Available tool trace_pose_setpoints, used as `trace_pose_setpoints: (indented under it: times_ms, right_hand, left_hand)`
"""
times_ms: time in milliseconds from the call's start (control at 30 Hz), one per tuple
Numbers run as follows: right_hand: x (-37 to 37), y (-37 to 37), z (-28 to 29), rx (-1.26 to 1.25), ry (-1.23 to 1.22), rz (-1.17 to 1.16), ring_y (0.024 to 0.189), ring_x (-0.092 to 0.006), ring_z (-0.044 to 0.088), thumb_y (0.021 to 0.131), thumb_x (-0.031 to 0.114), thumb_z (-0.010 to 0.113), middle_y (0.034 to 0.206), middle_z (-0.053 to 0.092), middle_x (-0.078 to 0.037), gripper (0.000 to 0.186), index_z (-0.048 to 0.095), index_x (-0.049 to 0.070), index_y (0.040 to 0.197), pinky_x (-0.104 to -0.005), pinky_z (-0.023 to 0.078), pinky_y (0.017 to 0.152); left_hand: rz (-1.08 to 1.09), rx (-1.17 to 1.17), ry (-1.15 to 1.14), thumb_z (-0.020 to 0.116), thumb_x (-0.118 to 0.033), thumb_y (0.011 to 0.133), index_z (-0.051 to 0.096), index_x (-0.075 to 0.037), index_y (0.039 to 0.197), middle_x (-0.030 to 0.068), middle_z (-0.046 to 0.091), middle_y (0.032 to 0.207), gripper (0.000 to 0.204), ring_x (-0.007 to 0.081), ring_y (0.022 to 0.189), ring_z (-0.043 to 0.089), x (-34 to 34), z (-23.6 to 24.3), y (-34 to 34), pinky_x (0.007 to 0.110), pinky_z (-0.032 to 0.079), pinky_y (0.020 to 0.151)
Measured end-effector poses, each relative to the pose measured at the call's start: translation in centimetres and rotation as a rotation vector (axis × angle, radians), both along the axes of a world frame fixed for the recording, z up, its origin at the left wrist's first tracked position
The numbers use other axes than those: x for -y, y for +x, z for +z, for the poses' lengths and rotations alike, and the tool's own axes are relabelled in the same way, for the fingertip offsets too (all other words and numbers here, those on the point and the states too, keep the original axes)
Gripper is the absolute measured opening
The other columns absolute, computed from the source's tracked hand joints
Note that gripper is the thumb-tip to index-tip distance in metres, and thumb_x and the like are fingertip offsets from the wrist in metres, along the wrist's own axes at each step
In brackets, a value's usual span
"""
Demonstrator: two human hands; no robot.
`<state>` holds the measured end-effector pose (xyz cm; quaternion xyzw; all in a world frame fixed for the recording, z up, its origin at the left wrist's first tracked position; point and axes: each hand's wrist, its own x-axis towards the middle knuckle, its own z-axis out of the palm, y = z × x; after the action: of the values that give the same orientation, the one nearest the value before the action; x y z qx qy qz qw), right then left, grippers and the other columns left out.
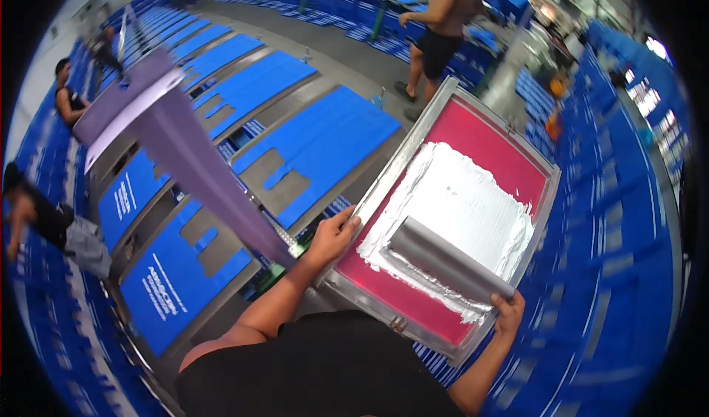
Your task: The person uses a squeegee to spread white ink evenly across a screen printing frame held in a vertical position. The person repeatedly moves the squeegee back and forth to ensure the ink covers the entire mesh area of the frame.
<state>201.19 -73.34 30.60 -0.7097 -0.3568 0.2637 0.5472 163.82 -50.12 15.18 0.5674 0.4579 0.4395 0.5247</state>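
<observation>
I carry a screen printing frame (pixel 385 188) in front of me, a metal rim around red mesh. Thick white ink (pixel 465 195) covers much of the mesh. A grey squeegee (pixel 447 258) lies across the lower part of the ink, its edge smeared white. My left hand (pixel 334 237) is closed on the frame's left rim, thumb on top. At the lower right rim, my right hand (pixel 508 313) is closed around the frame, fingertips touching the squeegee's end. The undersides of both grips are hidden.
Long tables hold rows of blue cut fabric panels (pixel 325 147), some with white print. A purple panel-like post (pixel 199 158) rises at the left. Racks of blue pieces (pixel 591 291) line the right. One person (pixel 443 33) stands in the aisle beyond the frame; others (pixel 55 225) are at the left.
</observation>
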Motion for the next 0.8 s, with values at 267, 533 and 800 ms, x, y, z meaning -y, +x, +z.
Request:
trace_pose_setpoints:
  times_ms: [267,533,800]
  right_hand:
    - [-0.3,2.1,-1.0,0.063,0.115,0.187,0.074,-0.0135,0.061,0.065,0.002,0.077,0.083,0.067,-0.003,0.029,0.069,-0.002,0.092,-0.0272,0.047,0.072]
    - [0.6,7.0,-6.2,0.086,0.235,0.383,0.079,-0.0142,0.062,0.062,-0.002,0.077,0.083,0.068,-0.004,0.03,0.069,-0.003,0.091,-0.0272,0.049,0.075]
    - [2.3,10.5,-5.4,0.011,0.199,0.561,0.077,-0.0156,0.063,0.064,-0.002,0.076,0.084,0.067,-0.007,0.03,0.067,-0.005,0.092,-0.0281,0.052,0.069]
  left_hand:
    - [0.191,0.149,0.083,0.058,-0.026,0.094,0.059,-0.001,0.125,0.0113,0.071,0.092,0.04,0.0116,0.084,0.061,6.4,-1.8,0.8,0.028,0.049,0.076]
    - [0.381,0.18,0.228,0.061,-0.023,0.093,0.06,-0.001,0.123,-0.0006,0.06,0.069,0.038,0.0049,0.061,0.047,11.5,-3.9,2.7,0.024,0.041,0.053]
    - [0.577,0.215,0.203,0.063,-0.022,0.092,0.062,-0.001,0.121,-0.0038,0.056,0.069,0.036,0.0034,0.061,0.044,20.7,-6.0,5.9,0.022,0.037,0.053]
